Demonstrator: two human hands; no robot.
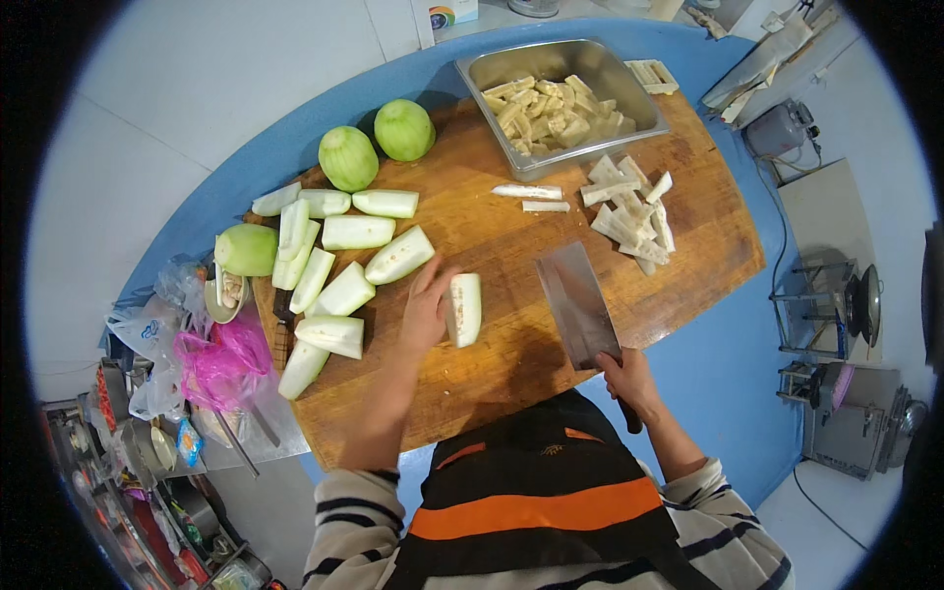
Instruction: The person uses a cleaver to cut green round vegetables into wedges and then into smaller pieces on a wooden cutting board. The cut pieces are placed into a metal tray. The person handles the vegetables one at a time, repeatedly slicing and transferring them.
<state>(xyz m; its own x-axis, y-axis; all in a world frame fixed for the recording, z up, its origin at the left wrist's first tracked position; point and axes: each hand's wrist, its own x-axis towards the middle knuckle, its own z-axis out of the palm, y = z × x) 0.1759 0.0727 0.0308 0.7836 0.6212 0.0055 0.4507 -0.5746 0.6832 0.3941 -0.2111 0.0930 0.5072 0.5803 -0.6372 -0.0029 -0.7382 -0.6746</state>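
My left hand [426,310] is beside a pale green wedge of peeled gourd [465,310], its fingers apart at the wedge's left edge; whether they touch it I cannot tell. In my right hand [627,380] is the handle of a broad cleaver [579,306], whose blade lies low over the wooden chopping board [509,251]. Several cut gourd wedges [359,232] are spread left of my left hand. Whole peeled gourds [349,158] sit at the board's left and far side. Off-white core strips [634,214] lie in a pile beyond the cleaver, with two thin strips [527,192] nearer the middle.
A steel pan [520,164] holding many yellowish cut pieces stands at the board's far edge. Beside the board's left end are a small bowl [223,313] and a pink plastic bag [221,365]. A dark-handled tool [282,306] lies partly under the wedges.
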